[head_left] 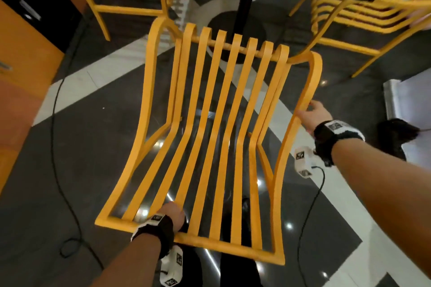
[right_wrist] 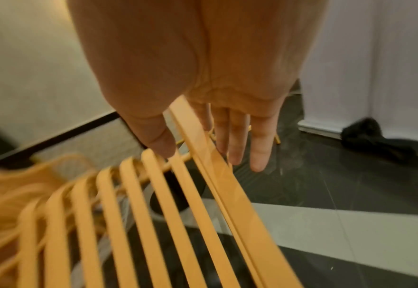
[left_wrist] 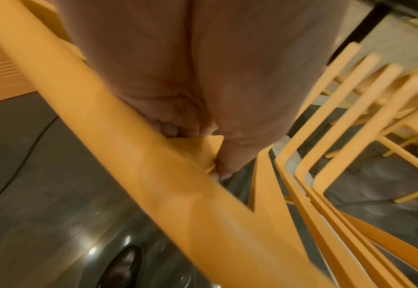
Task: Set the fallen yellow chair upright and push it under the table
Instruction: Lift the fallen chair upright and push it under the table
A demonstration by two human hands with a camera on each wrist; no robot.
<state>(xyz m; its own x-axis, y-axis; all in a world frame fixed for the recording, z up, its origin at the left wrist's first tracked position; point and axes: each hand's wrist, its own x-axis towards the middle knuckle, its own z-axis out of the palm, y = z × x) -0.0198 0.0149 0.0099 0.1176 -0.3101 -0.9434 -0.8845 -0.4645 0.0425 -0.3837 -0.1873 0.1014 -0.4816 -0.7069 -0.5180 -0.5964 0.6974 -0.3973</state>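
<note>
Gripping yellow chair (head_left: 210, 109) — left hand (head_left: 171, 213), right hand (head_left: 313, 115) flat

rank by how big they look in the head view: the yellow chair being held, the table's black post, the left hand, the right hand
1. yellow chair, fills most of the frame
2. black post
3. left hand and right hand, which look about alike; the left is nearer the camera and its grip on the chair's top rail hides its fingers, so no ranking.

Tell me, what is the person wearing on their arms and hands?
Bare forearms, no sleeves, no gloves. The left hand and right hand each have a black wrist strap with a white patch of square black code marks. A white marked box hangs under each wrist, with a thin black cable.
</note>
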